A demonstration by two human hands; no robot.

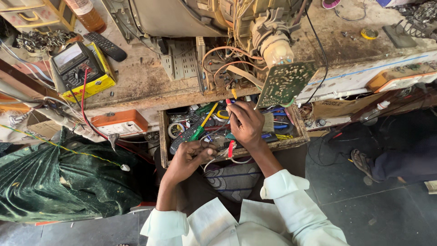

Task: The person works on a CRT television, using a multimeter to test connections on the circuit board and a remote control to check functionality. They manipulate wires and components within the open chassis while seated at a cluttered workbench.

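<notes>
My left hand (188, 159) grips the lower end of a green-and-yellow screwdriver (200, 125) that slants up over an open wooden drawer (163, 136) full of tools. My right hand (246, 123) is inside the same drawer, fingers closed on a thin red-tipped probe or tool (228, 103) among wires. A red clip and white wires (231, 152) hang at the drawer's front edge between my hands. Just above, a green circuit board (286, 83) hangs off the neck of an opened picture-tube television (236, 23) on the bench.
A multimeter (73, 66) on a yellow box and a black remote (106, 46) lie on the bench at left. An orange-and-white socket box (119, 123) sits beside the drawer. Green cloth (59, 177) covers something at lower left. Another person's sandalled foot (362, 161) is at right.
</notes>
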